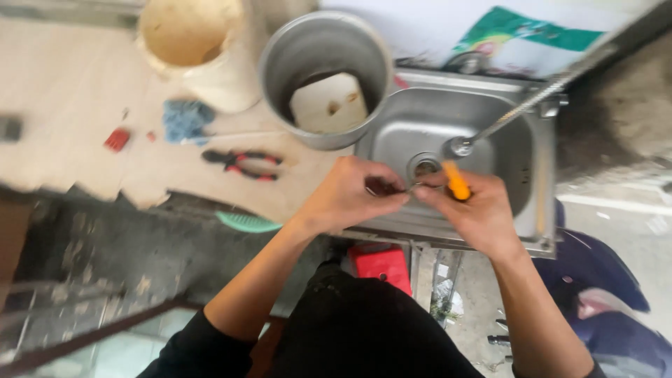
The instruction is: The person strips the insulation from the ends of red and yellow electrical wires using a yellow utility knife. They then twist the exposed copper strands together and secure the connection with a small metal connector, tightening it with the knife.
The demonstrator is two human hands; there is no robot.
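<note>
An orange-handled screwdriver (457,182) sits tilted over the steel sink (490,150), near its drain.

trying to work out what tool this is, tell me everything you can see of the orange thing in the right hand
Only the orange handle shows: short, rounded, plastic-looking, plain bright orange. It sticks up and away from the right hand, whose fingers wrap its lower end. Whatever tip it has is hidden; blur hides detail. It sits over the near edge of the steel sink, beside the drain hole. The left hand meets the right hand beside it, pinching something small and dark.
</note>
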